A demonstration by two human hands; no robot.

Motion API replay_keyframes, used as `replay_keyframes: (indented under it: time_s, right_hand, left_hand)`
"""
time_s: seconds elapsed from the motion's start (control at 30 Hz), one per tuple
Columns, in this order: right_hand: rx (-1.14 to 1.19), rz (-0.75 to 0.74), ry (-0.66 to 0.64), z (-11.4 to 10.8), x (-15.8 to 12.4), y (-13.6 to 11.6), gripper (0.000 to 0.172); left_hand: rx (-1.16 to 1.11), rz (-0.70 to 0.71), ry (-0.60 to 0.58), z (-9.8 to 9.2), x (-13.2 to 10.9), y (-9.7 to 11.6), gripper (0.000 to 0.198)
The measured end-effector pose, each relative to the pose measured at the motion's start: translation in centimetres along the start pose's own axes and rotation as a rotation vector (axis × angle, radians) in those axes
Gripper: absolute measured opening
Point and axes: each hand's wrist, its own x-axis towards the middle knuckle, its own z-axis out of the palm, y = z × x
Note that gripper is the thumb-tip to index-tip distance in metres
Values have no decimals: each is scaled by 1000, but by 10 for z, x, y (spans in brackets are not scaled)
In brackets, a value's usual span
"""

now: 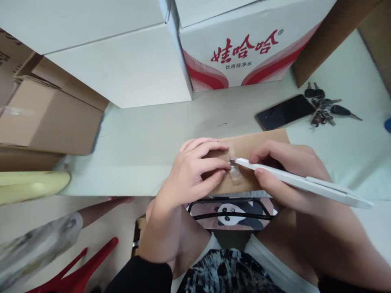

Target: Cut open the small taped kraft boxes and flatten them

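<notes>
My left hand (198, 167) lies over a flat piece of brown cardboard (262, 140), its fingers spread and the tips resting at the edge of a small crinkled piece of clear plastic (236, 176). My right hand (284, 171) is closed round a long, slim white pen-like tool (293, 181); its exact kind is unclear. The tool's narrow end points left and meets the plastic near my left fingertips, where a small dark bit shows. Its other end sticks out past my right hand.
A black phone (287, 112) and a bunch of keys (325, 106) lie at the right. White boxes (128, 69) and a red-and-white carton (238, 53) stand behind. Brown boxes (51, 114) and a yellow object (33, 187) are left. Another person's arm (94, 213) shows lower left.
</notes>
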Motion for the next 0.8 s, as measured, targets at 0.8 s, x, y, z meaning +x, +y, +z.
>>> replay_keyframes:
  time_s: [0.8]
  right_hand:
    - [18, 13, 3, -1, 0, 1, 11]
  left_hand:
    - [10, 0, -8, -1, 0, 0, 20]
